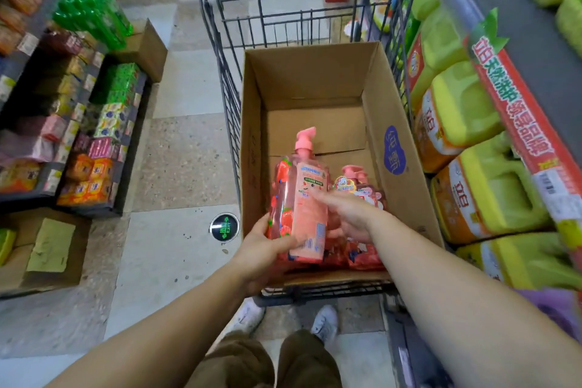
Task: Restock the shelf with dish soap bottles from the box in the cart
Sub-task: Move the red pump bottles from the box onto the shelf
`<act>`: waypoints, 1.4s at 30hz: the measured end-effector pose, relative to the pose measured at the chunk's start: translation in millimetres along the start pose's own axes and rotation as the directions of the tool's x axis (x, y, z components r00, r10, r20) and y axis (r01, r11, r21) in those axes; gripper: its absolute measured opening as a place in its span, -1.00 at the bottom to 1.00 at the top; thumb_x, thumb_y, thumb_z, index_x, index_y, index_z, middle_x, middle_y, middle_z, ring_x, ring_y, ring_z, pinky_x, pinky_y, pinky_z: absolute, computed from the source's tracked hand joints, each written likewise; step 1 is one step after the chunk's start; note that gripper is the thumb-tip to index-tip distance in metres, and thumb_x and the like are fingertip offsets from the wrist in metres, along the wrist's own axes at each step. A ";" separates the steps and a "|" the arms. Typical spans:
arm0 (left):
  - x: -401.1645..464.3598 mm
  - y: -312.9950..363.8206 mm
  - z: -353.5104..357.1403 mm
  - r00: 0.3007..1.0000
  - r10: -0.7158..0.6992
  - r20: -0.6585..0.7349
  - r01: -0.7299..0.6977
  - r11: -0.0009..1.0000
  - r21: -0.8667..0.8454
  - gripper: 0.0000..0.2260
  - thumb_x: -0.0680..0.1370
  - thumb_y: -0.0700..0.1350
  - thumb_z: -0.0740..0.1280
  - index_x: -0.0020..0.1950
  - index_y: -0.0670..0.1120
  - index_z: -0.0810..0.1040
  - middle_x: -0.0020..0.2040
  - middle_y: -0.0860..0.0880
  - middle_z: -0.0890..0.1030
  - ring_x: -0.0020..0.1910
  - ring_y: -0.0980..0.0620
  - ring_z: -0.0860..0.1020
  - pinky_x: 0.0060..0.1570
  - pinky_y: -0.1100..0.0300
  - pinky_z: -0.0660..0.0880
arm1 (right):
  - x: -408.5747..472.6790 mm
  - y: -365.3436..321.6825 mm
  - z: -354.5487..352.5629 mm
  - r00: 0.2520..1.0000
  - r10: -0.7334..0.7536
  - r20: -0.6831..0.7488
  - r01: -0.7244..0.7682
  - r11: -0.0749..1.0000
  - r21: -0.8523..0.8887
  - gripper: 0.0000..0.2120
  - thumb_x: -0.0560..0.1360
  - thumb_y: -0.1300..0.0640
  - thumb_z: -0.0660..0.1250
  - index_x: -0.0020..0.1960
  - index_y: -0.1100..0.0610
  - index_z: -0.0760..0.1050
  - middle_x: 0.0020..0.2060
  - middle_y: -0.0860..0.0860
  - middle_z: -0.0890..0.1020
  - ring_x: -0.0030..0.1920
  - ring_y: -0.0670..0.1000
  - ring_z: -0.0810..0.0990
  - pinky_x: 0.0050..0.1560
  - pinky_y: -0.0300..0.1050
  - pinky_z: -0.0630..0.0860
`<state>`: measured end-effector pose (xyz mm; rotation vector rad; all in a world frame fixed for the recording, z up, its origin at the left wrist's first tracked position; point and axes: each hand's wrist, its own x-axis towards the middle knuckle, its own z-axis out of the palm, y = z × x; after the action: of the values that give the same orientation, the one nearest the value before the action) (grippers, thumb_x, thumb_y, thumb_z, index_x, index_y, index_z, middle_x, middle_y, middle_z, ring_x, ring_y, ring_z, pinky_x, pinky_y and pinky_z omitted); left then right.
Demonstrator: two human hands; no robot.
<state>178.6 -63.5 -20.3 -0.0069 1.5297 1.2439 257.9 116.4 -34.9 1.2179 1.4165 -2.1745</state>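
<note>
- Pink pump bottle (302, 198): upright w/ slight tilt, long axis vertical, pump up, spout pointing right; label text too blurry to read.
- Left hand (267, 249) grips its base; right hand (349, 214) open, fingers on its label.
- In box (393, 135) w/ more pink bottles (362, 192), in cart (226, 72).
- Floor sticker (224, 227): "EXIT".

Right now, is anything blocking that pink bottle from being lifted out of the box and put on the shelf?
Nothing visible blocks the lift: the left hand grips the pink pump bottle, and the cardboard box is open on top. On the right, the shelf shows rows of green jugs; a free spot for it isn't visible.
</note>
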 end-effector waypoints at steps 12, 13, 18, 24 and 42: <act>-23.2 52.3 -18.4 0.852 0.057 0.521 -0.183 0.964 0.193 -0.45 0.47 -0.38 0.41 0.32 0.04 0.33 0.10 -0.18 0.66 0.03 -0.20 0.66 -0.05 -0.12 0.62 | -115.5 -22.9 67.2 0.810 -0.164 -0.562 0.244 0.967 0.069 -0.72 0.43 -0.02 0.47 0.10 0.05 0.60 0.05 0.05 0.69 0.09 0.08 0.65 0.21 0.20 0.50; -30.2 58.2 -20.4 0.822 0.060 0.566 -0.213 0.954 0.210 -0.46 0.48 -0.39 0.39 0.30 0.07 0.33 0.10 -0.18 0.65 0.01 -0.17 0.67 -0.08 -0.09 0.64 | -129.2 -22.6 77.3 0.780 -0.187 -0.597 0.286 0.955 0.076 -0.78 0.45 0.00 0.46 0.05 0.05 0.59 0.03 0.05 0.70 0.06 0.09 0.66 0.17 0.18 0.54; -71.5 81.8 -14.0 0.609 0.119 0.784 -0.484 0.839 0.249 -0.36 0.45 -0.36 0.46 0.42 0.01 0.31 0.10 -0.11 0.66 -0.01 0.00 0.67 -0.13 0.20 0.60 | -206.7 -18.5 121.8 0.573 -0.285 -0.769 0.455 0.890 0.008 -0.90 0.44 0.07 0.48 -0.12 0.01 0.57 -0.10 0.00 0.70 -0.18 -0.03 0.67 -0.15 -0.11 0.58; -145.3 78.2 31.7 0.362 0.087 0.928 -0.610 0.775 0.165 -0.37 0.47 -0.32 0.45 0.41 0.13 0.31 0.11 0.01 0.67 -0.10 0.11 0.66 -0.27 0.31 0.53 | -320.1 10.9 163.2 0.231 -0.335 -0.913 0.530 0.830 -0.171 -0.86 0.42 0.12 0.51 -0.16 -0.03 0.55 -0.05 0.01 0.70 -0.09 -0.02 0.67 -0.10 -0.09 0.62; -547.6 -170.6 147.5 -0.109 -0.084 0.991 -0.663 0.749 -0.009 -0.28 0.12 0.05 0.62 0.19 -0.07 0.45 0.05 -0.13 0.67 -0.01 -0.11 0.64 -0.01 -0.04 0.59 | -709.4 281.9 365.8 -0.513 -0.194 -0.836 0.289 0.878 -0.381 -0.80 0.36 0.04 0.55 -0.09 -0.04 0.57 -0.19 -0.14 0.69 -0.22 -0.18 0.64 -0.21 -0.28 0.58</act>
<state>597.0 -354.8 281.1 1.5052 0.3298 0.6393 681.3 -477.3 395.0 3.6418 2.2155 -0.3372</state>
